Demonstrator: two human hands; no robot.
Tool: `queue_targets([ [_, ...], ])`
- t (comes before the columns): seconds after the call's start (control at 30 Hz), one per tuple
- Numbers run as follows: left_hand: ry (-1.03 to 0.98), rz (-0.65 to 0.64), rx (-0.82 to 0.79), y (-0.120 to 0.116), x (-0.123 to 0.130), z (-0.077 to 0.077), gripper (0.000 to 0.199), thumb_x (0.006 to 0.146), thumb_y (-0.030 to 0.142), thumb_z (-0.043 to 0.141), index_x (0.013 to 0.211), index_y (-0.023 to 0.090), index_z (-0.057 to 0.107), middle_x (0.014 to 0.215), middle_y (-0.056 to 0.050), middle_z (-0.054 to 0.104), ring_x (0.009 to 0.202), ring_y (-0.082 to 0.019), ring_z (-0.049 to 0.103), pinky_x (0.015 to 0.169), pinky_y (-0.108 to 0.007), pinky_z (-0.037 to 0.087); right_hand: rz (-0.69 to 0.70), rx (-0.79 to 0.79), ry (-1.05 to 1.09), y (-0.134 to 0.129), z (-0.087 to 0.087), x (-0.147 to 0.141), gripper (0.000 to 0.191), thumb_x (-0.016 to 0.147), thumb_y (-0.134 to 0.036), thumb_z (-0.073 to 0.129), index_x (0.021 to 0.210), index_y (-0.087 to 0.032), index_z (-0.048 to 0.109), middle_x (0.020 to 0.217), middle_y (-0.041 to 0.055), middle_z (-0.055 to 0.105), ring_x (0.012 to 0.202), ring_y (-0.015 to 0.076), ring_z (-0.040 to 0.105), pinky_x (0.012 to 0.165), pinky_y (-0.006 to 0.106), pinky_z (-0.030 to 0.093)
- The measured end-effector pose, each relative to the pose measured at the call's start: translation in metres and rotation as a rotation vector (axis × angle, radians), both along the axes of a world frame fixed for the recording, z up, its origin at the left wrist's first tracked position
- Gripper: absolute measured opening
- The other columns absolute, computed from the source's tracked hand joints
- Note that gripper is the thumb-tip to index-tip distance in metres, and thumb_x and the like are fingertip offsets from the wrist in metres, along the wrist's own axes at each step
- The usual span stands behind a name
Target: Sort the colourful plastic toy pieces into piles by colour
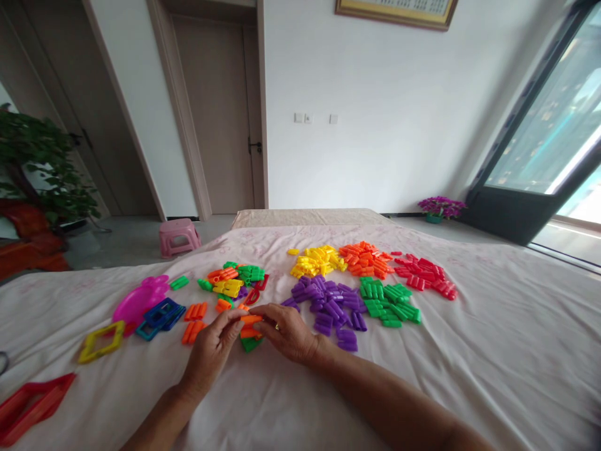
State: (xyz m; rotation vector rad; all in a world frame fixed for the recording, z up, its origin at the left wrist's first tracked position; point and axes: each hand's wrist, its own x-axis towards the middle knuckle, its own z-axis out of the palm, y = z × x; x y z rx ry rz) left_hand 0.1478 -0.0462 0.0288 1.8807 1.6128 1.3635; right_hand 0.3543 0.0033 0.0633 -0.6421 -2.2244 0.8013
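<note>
My left hand [215, 343] and my right hand [285, 332] meet at the front of the bed-like cloth surface, both closed on orange tube pieces [250, 326]. A green piece [250, 343] shows just below them. Behind my hands lies a mixed pile with yellow tubes [229, 287], green tubes [251, 274] and orange ones. Two orange clusters [193, 332] rest left of my left hand. Right of my right hand are piles of purple tubes [331, 302], green tubes [389, 302], yellow tubes [318, 260], orange tubes [367, 259] and red tubes [426, 274].
On the left lie a magenta plate-like piece [139, 305], blue frames [160, 317], a yellow frame [101, 341] and a red frame [35, 407]. Wrinkled pale cloth [493, 351] covers the surface. A pink stool [179, 237] stands beyond it, and potted purple flowers [441, 207] stand far right.
</note>
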Motion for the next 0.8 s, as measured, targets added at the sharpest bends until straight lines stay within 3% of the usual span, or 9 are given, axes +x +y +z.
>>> queue_targets([
  [0.13,0.011,-0.002,-0.006,-0.001,-0.002,-0.001,0.037,0.092,0.049,0.050,0.109,0.022,0.070,0.104,-0.005,0.077,0.095,-0.020,0.073,0.081,-0.027,0.058,-0.017,-0.001,0.027,0.005,0.001,0.001,0.026,0.096,-0.030,0.058,0.116,-0.021,0.070,0.105,0.0050,0.075,0.090,0.0171,0.069,0.082,0.025,0.052],
  [0.23,0.085,0.033,0.038,0.002,-0.011,-0.004,0.036,0.094,0.048,0.049,0.106,0.022,0.070,0.103,-0.005,0.077,0.093,-0.019,0.073,0.083,-0.026,0.057,-0.118,0.046,0.077,0.025,0.003,0.010,0.024,0.094,-0.029,0.059,0.112,-0.020,0.071,0.101,0.0046,0.075,0.086,0.0163,0.068,0.081,0.025,0.051],
  [0.43,0.316,0.176,0.162,0.013,-0.044,-0.012,0.031,0.092,0.045,0.048,0.101,0.025,0.070,0.102,-0.003,0.077,0.095,-0.020,0.071,0.087,-0.029,0.054,-0.568,0.110,0.190,0.095,0.004,0.058,0.026,0.090,-0.033,0.058,0.106,-0.018,0.072,0.095,0.0058,0.075,0.082,0.0181,0.067,0.079,0.030,0.053],
  [0.6,0.365,0.293,0.144,0.018,-0.067,-0.017,0.032,0.092,0.041,0.045,0.105,0.023,0.068,0.105,-0.005,0.077,0.096,-0.021,0.071,0.088,-0.033,0.053,-0.878,0.023,0.263,0.144,-0.005,0.119,0.035,0.085,-0.037,0.055,0.108,-0.015,0.071,0.091,0.0084,0.075,0.078,0.0212,0.069,0.077,0.036,0.056],
  [0.8,0.449,0.393,0.073,0.018,-0.078,-0.016,0.034,0.091,0.037,0.044,0.109,0.021,0.067,0.107,-0.008,0.076,0.096,-0.024,0.070,0.089,-0.037,0.051,-1.208,0.031,0.403,0.170,-0.014,0.173,0.051,0.078,-0.029,0.052,0.123,-0.009,0.065,0.122,0.0187,0.068,0.109,0.0273,0.066,0.100,0.044,0.049],
])
